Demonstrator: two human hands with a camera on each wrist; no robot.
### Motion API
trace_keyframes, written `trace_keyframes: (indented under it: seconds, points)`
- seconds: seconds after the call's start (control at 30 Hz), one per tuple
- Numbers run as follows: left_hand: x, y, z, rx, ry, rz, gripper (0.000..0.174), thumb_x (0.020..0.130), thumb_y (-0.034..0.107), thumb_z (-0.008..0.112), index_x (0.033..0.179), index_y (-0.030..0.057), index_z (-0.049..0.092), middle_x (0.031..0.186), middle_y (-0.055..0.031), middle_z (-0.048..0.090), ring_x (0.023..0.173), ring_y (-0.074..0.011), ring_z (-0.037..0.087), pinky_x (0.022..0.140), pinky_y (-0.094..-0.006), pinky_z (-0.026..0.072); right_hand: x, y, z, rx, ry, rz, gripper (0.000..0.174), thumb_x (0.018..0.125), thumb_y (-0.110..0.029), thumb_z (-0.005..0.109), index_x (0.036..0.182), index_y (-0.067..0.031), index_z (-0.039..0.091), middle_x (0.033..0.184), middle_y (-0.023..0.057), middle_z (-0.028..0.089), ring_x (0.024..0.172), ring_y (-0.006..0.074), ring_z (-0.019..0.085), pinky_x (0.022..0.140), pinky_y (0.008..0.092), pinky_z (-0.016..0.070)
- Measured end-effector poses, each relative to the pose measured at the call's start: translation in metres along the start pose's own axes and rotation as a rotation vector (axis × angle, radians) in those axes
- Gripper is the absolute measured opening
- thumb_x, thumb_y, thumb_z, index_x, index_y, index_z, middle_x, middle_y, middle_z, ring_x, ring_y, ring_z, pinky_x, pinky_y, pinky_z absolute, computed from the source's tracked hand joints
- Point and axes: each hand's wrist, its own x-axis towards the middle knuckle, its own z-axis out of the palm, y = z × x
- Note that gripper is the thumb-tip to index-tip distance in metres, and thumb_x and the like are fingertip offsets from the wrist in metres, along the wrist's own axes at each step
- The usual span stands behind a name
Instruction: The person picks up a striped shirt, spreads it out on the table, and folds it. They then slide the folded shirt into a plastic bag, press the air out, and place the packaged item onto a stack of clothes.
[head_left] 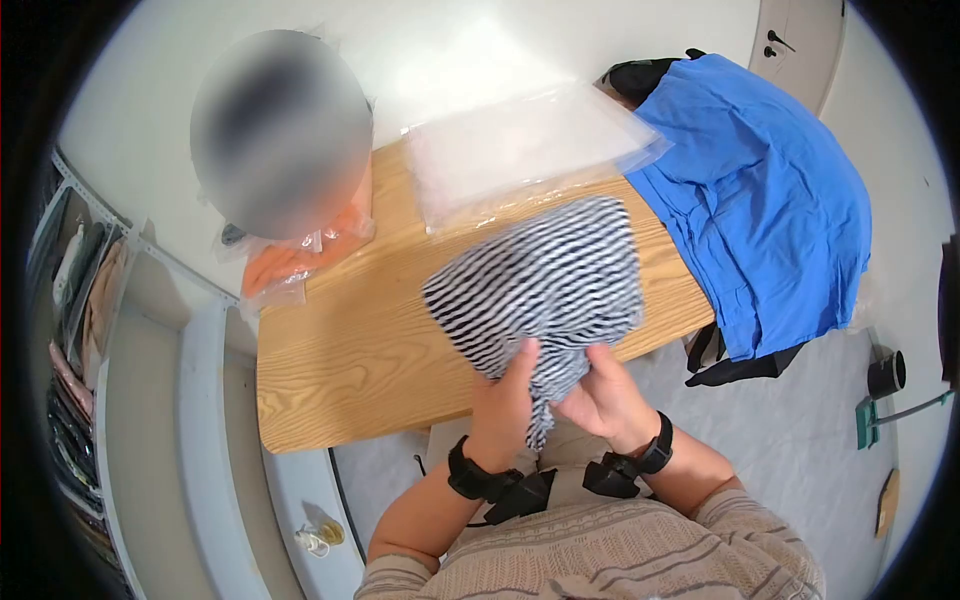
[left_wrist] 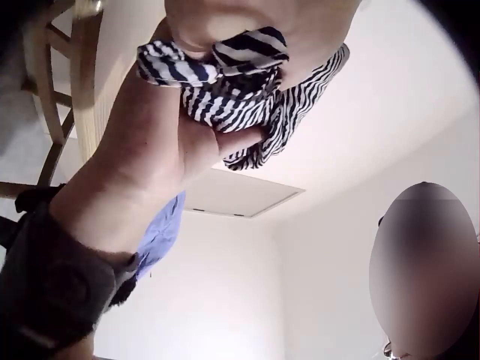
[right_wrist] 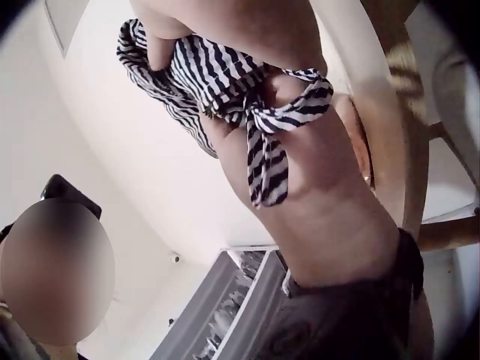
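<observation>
A black-and-white striped cloth (head_left: 545, 275) is held out over the near side of the table, spread wide at the far end and gathered at the near end. My left hand (head_left: 500, 412) grips the gathered part with its thumb on top. Opposite it, my right hand (head_left: 606, 398) pinches the other side, thumb also uppermost. Narrow ends hang below between the hands. In the right wrist view these show as a knotted tie (right_wrist: 266, 161). The left wrist view shows the bunched cloth (left_wrist: 232, 105) among the fingers, part of it hidden by them.
On the wooden table (head_left: 350, 370) lies a stack of clear plastic bags (head_left: 530, 150) at the back. Orange packaged clothing (head_left: 310, 255) is at the back left, below a blurred oval. Blue fabric (head_left: 760, 190) drapes at the right. Shelving (head_left: 205, 400) stands along the left.
</observation>
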Motion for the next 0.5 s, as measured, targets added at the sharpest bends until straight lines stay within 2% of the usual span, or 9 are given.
trace_keyframes:
  seconds: [0.03,0.1,0.13,0.17,0.23,0.27,0.37,0.43,0.5]
  points:
    - [0.001,0.000,0.001,0.000,0.001,0.002,0.041,0.089,0.018,0.061,0.121,-0.0042,0.050,0.117,-0.0105,0.057,0.102,-0.0195,0.056,0.089,-0.0323,0.0431,-0.002,-0.005,-0.007,0.000,-0.002,0.001,0.045,0.092,-0.022,0.052,0.129,0.0001,0.043,0.129,0.0133,0.051,0.116,0.0259,0.051,0.102,0.0413,0.0395]
    - [0.005,0.003,0.004,-0.057,-0.231,-0.301,0.041,0.089,0.017,0.061,0.122,-0.0037,0.049,0.116,-0.0086,0.057,0.099,-0.0172,0.057,0.087,-0.0299,0.0445,-0.001,-0.016,-0.014,-0.090,-0.042,-0.105,0.041,0.091,-0.026,0.051,0.123,0.0009,0.050,0.125,0.0136,0.055,0.115,0.0266,0.052,0.101,0.0407,0.0394]
    - [0.012,-0.013,0.004,-0.113,-0.353,-0.137,0.045,0.087,0.017,0.064,0.122,-0.0042,0.047,0.118,-0.0070,0.055,0.096,-0.0158,0.057,0.087,-0.0293,0.0455,0.000,-0.022,-0.013,-0.059,0.000,-0.141,0.043,0.090,-0.030,0.050,0.119,0.0015,0.054,0.124,0.0132,0.057,0.115,0.0276,0.052,0.100,0.0419,0.0396]
    - [0.015,-0.016,0.001,-0.113,-0.348,-0.131,0.045,0.087,0.017,0.064,0.122,-0.0042,0.047,0.118,-0.0070,0.055,0.096,-0.0158,0.057,0.087,-0.0293,0.0455,-0.002,-0.031,-0.024,-0.056,-0.020,-0.167,0.046,0.091,-0.034,0.049,0.122,-0.0009,0.052,0.126,0.0116,0.055,0.115,0.0282,0.052,0.100,0.0432,0.0393]
    - [0.027,0.017,0.004,-0.021,-0.587,-0.157,0.050,0.083,0.017,0.068,0.123,-0.0033,0.046,0.118,-0.0079,0.054,0.098,-0.0163,0.056,0.086,-0.0319,0.0464,-0.010,-0.054,-0.035,-0.032,-0.016,-0.208,0.053,0.090,-0.044,0.047,0.126,-0.0057,0.051,0.129,0.0102,0.053,0.119,0.0288,0.049,0.101,0.0463,0.0378]
    - [0.046,0.035,-0.004,0.328,-0.665,-0.054,0.052,0.082,0.018,0.069,0.123,-0.0014,0.045,0.118,-0.0095,0.054,0.102,-0.0199,0.055,0.089,-0.0367,0.0463,-0.016,-0.067,-0.040,-0.038,-0.011,-0.279,0.052,0.092,-0.044,0.045,0.129,-0.0068,0.049,0.131,0.0101,0.051,0.120,0.0287,0.048,0.102,0.0463,0.0376]
    - [0.104,0.053,-0.028,0.808,-0.545,0.151,0.044,0.085,0.017,0.063,0.125,0.0028,0.048,0.118,-0.0092,0.055,0.108,-0.0220,0.054,0.091,-0.0358,0.0448,-0.033,-0.108,-0.055,-0.182,-0.024,-0.397,0.051,0.096,-0.044,0.037,0.133,-0.0093,0.043,0.136,0.0092,0.046,0.122,0.0271,0.046,0.103,0.0429,0.0383]
    - [0.150,0.059,-0.039,1.159,-0.517,0.343,0.041,0.086,0.020,0.061,0.121,0.0009,0.051,0.115,-0.0149,0.057,0.103,-0.0272,0.057,0.089,-0.0379,0.0457,-0.036,-0.118,-0.047,-0.522,-0.032,-0.568,0.044,0.094,-0.022,0.048,0.134,-0.0073,0.038,0.133,0.0082,0.048,0.119,0.0237,0.048,0.099,0.0398,0.0416]
    - [0.185,0.054,-0.043,1.298,-0.498,0.408,0.039,0.086,0.020,0.060,0.119,0.0005,0.052,0.114,-0.0179,0.058,0.102,-0.0304,0.057,0.089,-0.0393,0.0458,-0.041,-0.120,-0.032,-0.275,0.337,-0.580,0.060,0.081,0.003,0.057,0.135,-0.0062,0.033,0.129,0.0079,0.047,0.116,0.0203,0.048,0.097,0.0347,0.0417]
